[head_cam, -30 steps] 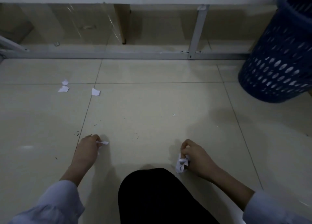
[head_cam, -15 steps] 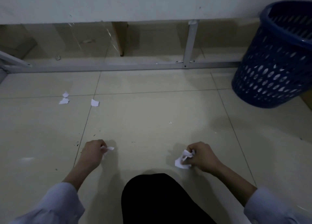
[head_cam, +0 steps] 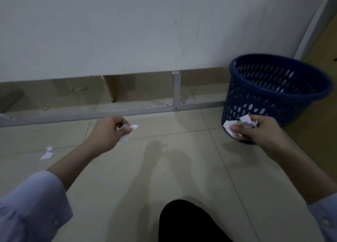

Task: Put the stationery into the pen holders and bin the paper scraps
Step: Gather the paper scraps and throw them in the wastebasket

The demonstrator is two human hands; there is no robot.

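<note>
Panelling (head_cam: pixel 127 32), white and blank, fills the upper view, with a grey metal rail (head_cam: pixel 109 112) along its foot. Below it the pale tiled floor (head_cam: pixel 182 168) spreads towards the camera. A dark blue perforated wastebasket (head_cam: pixel 255 103) stands upright on the floor at the right, near the rail's end. The right hand (head_cam: pixel 262 132) is in front of the basket's lower wall, below its rim, with its fingers (head_cam: pixel 238 127) curled round a crumpled wad of paper scraps (head_cam: pixel 230 126). The left hand (head_cam: pixel 107 132) hangs over the floor well to the left of the basket, its fingers pinched on a smaller bunch of scraps (head_cam: pixel 127 130). Two loose scraps (head_cam: pixel 47 153) lie on the floor further left, apart from both hands. No stationery or pen holder is in view. The step in hand looks to be binning. Each hand must next come over the rim before letting go, the right being closer, and then the loose scraps want collecting
</note>
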